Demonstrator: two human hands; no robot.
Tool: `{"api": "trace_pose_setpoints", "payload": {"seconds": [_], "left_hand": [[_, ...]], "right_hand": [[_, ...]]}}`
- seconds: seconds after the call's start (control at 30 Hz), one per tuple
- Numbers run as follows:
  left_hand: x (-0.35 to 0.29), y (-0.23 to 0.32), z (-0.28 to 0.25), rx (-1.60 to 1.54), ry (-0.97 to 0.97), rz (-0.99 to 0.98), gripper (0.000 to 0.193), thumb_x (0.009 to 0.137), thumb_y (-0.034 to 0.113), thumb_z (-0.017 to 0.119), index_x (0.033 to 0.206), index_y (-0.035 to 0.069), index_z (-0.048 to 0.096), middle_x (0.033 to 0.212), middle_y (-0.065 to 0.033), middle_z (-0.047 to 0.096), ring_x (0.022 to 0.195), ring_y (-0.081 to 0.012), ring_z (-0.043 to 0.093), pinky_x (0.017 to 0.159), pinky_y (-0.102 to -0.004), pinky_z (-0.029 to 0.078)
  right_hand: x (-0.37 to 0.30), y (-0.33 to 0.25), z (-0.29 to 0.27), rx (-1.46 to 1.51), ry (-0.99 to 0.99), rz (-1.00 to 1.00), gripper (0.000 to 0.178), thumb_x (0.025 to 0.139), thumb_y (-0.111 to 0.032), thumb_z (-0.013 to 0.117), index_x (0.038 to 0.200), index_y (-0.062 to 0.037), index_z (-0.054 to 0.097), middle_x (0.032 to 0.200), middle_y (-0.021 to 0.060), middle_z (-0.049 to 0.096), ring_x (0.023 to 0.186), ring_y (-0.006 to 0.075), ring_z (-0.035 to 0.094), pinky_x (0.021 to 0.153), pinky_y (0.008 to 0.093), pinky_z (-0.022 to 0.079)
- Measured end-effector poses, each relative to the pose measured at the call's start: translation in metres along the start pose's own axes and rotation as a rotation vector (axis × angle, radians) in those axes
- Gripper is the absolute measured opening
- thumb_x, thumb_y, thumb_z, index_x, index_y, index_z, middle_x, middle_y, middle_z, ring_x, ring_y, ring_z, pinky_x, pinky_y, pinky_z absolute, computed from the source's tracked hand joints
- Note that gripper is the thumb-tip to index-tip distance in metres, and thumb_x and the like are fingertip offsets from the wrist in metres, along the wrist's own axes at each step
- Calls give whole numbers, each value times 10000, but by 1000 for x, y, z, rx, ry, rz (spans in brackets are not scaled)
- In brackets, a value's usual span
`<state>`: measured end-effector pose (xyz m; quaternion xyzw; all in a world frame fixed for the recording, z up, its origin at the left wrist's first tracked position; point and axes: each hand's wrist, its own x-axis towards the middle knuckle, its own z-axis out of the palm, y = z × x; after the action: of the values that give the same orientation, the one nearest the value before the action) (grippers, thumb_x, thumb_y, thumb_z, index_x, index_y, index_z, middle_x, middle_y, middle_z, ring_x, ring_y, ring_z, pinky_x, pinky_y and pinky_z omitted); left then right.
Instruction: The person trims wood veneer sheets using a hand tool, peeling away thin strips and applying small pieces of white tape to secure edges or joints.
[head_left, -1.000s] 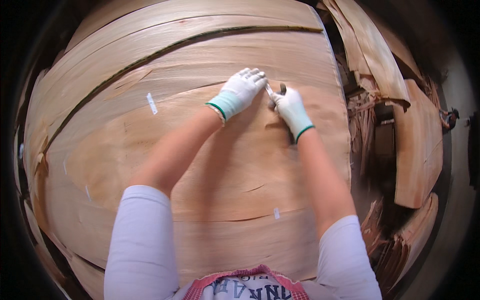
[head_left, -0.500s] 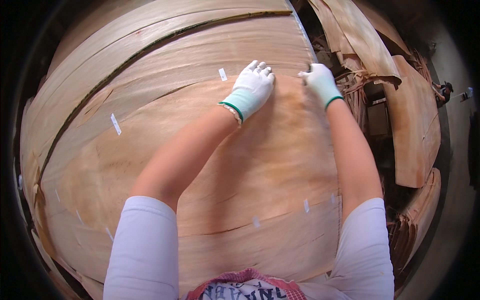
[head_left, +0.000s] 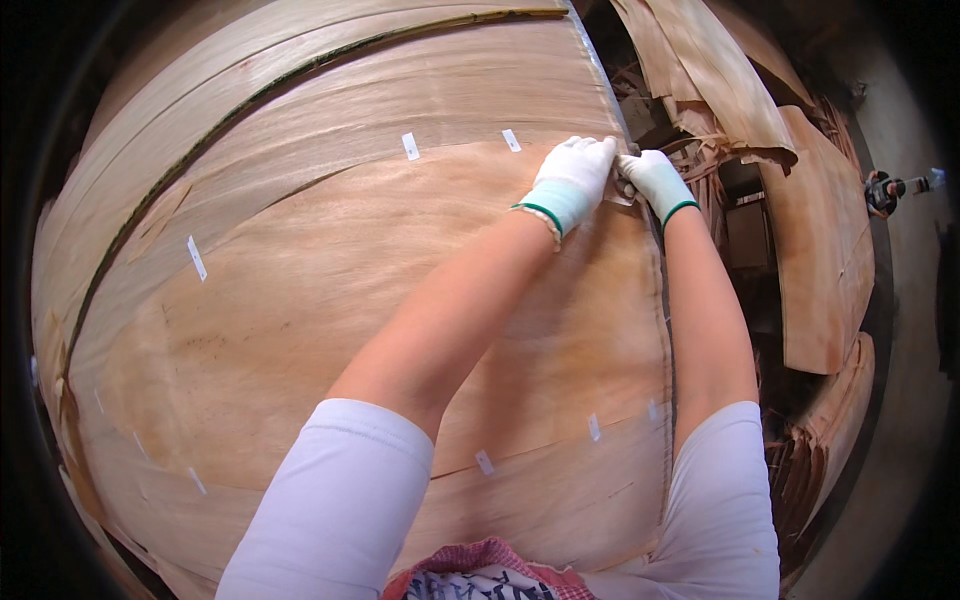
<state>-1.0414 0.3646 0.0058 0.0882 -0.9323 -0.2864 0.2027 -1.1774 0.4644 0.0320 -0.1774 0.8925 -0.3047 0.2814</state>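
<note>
Both my hands wear white knit gloves with green cuff edges. My left hand (head_left: 577,178) is closed, its fingers bunched against those of my right hand (head_left: 658,184) at the right edge of a wide wood veneer sheet (head_left: 400,300). My right hand is also closed, and something small and dark shows at its fingertips. A small pale piece (head_left: 619,197) shows just below where the fingers meet; I cannot tell which hand grips it. White tape strips (head_left: 410,146) lie along the veneer's seam, with another tape strip (head_left: 512,140) close to my left hand.
A long, dark-edged narrow strip (head_left: 300,70) curves across the far veneer. More tape (head_left: 485,462) marks the near seam. Beyond the right edge hang loose veneer pieces (head_left: 820,250) and torn scraps (head_left: 800,470). A person (head_left: 882,193) is at the far right.
My left hand has moved right to meet my right hand at the sheet's edge, and its spread fingers have closed. A tape strip now shows where it lay on the seam.
</note>
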Motion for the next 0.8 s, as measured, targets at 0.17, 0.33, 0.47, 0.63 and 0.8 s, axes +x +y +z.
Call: {"api": "trace_pose_setpoints", "payload": {"seconds": [0.17,0.33,0.47,0.63,0.8], "left_hand": [[-4,-4,-5,-140,7,-126,541,854,-12,473,1385,47,388,1274,-199,548,1173,-347,524,1000,-388,429],[-8,-5,4,-159,266,-138,559,856,-16,444,1405,57,370,1291,-193,538,1166,-351,526,989,-399,439],[-7,-3,0,-93,195,-87,552,848,-3,460,1392,62,389,1265,-181,558,1160,-337,533,994,-386,434],[-8,-11,4,132,146,-37,440,855,54,490,1294,78,483,1223,-144,586,1190,-316,518,1025,-377,399],[1,-4,8,395,-87,10,350,884,209,530,1223,135,574,1290,-76,558,1255,-254,474,1036,-368,361]], "right_hand": [[-14,0,-24,210,-45,-104,179,889,-212,630,936,-40,616,762,28,644,533,67,507,455,220,381],[-9,-13,-13,136,-88,-276,222,902,-193,619,1025,-16,565,847,60,668,618,125,568,580,256,450],[0,-28,8,-52,-54,-164,216,850,-188,658,884,24,633,703,95,642,569,174,557,563,313,444],[6,-29,2,-144,-107,59,345,845,-302,705,721,18,669,572,83,590,486,212,542,508,366,442],[-9,5,-7,61,-74,-10,204,857,-206,700,812,-10,667,611,60,592,486,163,526,466,308,396]]}}
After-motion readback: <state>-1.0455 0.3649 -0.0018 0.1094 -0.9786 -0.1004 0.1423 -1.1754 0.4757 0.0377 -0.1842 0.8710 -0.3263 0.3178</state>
